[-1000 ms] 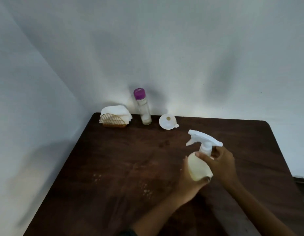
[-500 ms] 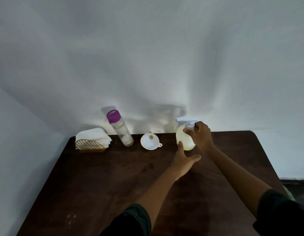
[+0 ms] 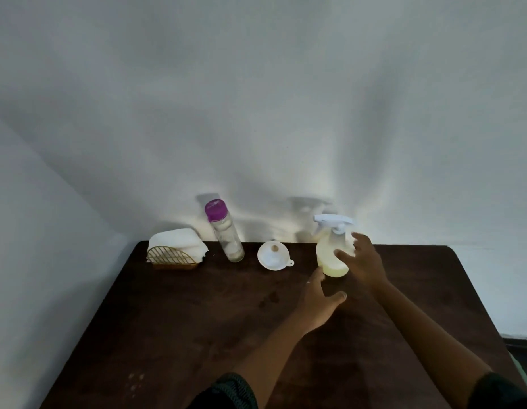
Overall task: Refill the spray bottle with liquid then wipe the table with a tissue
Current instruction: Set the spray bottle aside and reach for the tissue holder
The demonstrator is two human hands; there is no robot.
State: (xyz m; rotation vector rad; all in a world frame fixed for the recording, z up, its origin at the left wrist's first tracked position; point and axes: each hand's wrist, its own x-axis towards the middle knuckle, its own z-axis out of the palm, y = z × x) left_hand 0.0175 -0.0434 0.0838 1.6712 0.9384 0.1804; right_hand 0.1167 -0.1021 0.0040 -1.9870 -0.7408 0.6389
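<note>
A dark wooden bench (image 3: 173,314) stands against a pale wall (image 3: 256,98). Along its far edge, from the left: a gold wire holder (image 3: 171,257) holding white tissues (image 3: 176,240); a clear bottle (image 3: 226,237) with a purple cap (image 3: 215,210), leaning left at the top; a white funnel (image 3: 272,256) lying just right of it; and the spray bottle (image 3: 333,255), upright on the bench with pale yellowish liquid and a white trigger head (image 3: 333,221). The left hand (image 3: 318,302) is open near the bottle's base, thumb tip close to it. The right hand (image 3: 363,261) is open, fingers spread, partly covering the bottle's right side; contact cannot be determined.
</note>
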